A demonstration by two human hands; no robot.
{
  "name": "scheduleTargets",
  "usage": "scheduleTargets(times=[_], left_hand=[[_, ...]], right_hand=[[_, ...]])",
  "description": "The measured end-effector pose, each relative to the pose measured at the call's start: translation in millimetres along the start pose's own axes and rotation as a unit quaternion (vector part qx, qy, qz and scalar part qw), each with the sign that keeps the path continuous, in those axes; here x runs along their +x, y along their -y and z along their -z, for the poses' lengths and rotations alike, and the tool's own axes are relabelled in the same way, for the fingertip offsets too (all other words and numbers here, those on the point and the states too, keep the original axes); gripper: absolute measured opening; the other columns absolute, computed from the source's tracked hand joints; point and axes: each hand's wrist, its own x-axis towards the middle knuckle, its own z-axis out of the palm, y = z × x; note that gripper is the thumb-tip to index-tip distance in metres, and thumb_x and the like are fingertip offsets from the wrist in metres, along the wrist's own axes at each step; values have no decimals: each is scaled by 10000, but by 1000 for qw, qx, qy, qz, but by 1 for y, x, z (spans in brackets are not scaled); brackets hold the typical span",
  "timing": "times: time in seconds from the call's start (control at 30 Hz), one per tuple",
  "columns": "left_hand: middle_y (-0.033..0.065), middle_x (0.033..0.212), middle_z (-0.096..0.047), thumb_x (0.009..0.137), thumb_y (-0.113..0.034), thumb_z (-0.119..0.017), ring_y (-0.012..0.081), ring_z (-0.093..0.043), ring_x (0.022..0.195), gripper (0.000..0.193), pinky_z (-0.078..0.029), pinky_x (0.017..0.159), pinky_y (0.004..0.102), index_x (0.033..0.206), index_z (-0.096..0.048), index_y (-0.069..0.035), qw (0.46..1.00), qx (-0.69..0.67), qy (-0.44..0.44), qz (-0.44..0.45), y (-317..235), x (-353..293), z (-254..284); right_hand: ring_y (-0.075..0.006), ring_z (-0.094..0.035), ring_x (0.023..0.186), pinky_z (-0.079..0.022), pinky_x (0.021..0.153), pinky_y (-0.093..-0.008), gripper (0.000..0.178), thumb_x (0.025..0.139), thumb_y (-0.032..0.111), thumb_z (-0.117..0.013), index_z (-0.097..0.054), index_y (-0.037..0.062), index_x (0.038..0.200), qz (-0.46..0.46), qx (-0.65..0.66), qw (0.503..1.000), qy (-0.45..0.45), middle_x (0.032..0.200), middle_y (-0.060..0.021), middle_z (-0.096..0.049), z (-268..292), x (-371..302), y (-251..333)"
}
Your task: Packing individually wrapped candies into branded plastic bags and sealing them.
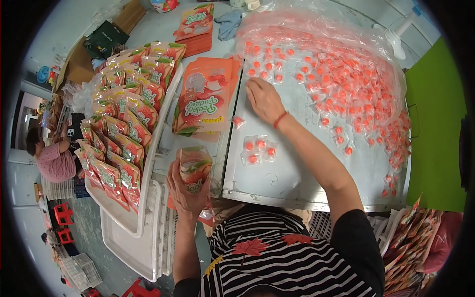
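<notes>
A small sweets-packing workshop: wrapped orange candies (341,94) heaped on a metal worktop (297,178), with filled pouches (123,133) racked in white trays (148,163) left of it.

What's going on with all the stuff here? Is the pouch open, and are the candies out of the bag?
left hand: grips a pouch, upright.
pouch: top looks open.
right hand: flat on the metal tray, palm down.
wrapped candies: loose on the tray.
plastic bag: open, candies spilling out.
filled pouches: stacked in rows on the white tray.
flat pouches: piled, empty.
</notes>
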Motion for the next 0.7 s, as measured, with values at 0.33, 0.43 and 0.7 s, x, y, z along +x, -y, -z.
scheduleTargets(times=[0.33,0.43,0.7], left_hand=[[222,1272,-443,650,-180,-798,401,-440,1159,848,-355,983,476,1357,-360,-15,1000,-16,6,22,10,-6,-2],[224,1269,-448,650,-173,-793,406,-438,1163,851,-353,987,477,1362,-355,-14,999,-22,24,18,-1,4,-9],[220,1297,-428,642,-172,-788,414,-413,1189,873,-345,998,482,1368,-332,-6,999,-35,15,-12,-8,5,-11]], right_hand=[[-367,-478,1136,-380,961,-491,370,882,306,-561,-574,34,1132,17,-30,992,118,1216,-173,-510,13,-59,51],[-388,-433,1187,-338,977,-562,421,837,346,-613,-572,73,1154,20,-96,989,112,1248,-174,-481,8,-94,69],[-388,-399,1227,-304,1011,-552,481,832,345,-620,-532,13,1169,-34,-42,998,-20,1274,-188,-465,-13,-78,90]])
